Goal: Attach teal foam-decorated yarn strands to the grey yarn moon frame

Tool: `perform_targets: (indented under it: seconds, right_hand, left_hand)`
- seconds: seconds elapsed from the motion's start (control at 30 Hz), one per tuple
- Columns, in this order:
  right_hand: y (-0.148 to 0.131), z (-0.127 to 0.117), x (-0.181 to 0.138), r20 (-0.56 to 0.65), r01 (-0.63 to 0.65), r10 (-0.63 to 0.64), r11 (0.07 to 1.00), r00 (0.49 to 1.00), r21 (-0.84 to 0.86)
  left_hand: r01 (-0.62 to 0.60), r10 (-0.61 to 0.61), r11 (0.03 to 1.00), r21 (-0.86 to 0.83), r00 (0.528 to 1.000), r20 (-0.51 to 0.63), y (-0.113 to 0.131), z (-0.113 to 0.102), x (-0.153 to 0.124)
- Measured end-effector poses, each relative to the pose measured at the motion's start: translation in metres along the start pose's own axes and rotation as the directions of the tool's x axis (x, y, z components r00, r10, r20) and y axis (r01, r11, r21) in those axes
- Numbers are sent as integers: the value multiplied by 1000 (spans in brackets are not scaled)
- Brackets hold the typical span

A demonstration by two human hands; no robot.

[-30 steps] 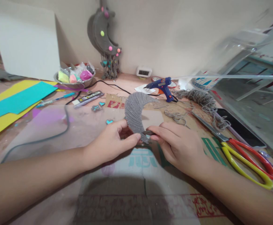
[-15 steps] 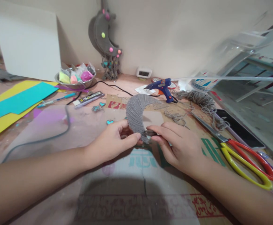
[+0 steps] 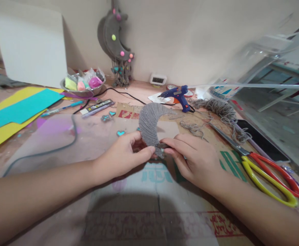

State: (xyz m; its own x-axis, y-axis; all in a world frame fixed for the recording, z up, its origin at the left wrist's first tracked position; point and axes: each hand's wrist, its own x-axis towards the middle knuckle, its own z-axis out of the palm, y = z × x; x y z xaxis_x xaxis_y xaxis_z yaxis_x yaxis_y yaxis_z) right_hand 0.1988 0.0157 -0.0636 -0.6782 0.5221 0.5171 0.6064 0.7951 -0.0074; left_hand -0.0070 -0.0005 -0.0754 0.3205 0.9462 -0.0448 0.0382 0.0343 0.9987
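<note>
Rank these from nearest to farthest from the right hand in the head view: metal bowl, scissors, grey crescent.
1. Grey crescent: in the left hand, just left of the right hand.
2. Scissors: lying to the right.
3. Metal bowl: far left, near the wall.

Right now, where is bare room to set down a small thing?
The translucent sheet looks bare on the near side of the left hand and right hand, and between the left hand and the cable. Crowded: the right side, with scissors, grey yarn and smartphone.
</note>
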Motion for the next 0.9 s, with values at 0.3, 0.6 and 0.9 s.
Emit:
perform_targets:
  seconds: [0.3, 0.6, 0.9]
  right_hand:
    - [0, -1, 0, 2, -57, 57, 987, 998, 149]
    - [-1, 1, -2, -30, -25, 28, 994, 999, 103]
    - [-1, 1, -1, 1, -69, 70, 987, 998, 147]
  left_hand:
    - [-22, 27, 995, -96, 999, 46, 0, 2, 1]
    - [-36, 36, 999, 6, 999, 27, 1, 0, 1]
    - [-75, 69, 995, 73, 995, 71, -2, -2, -1]
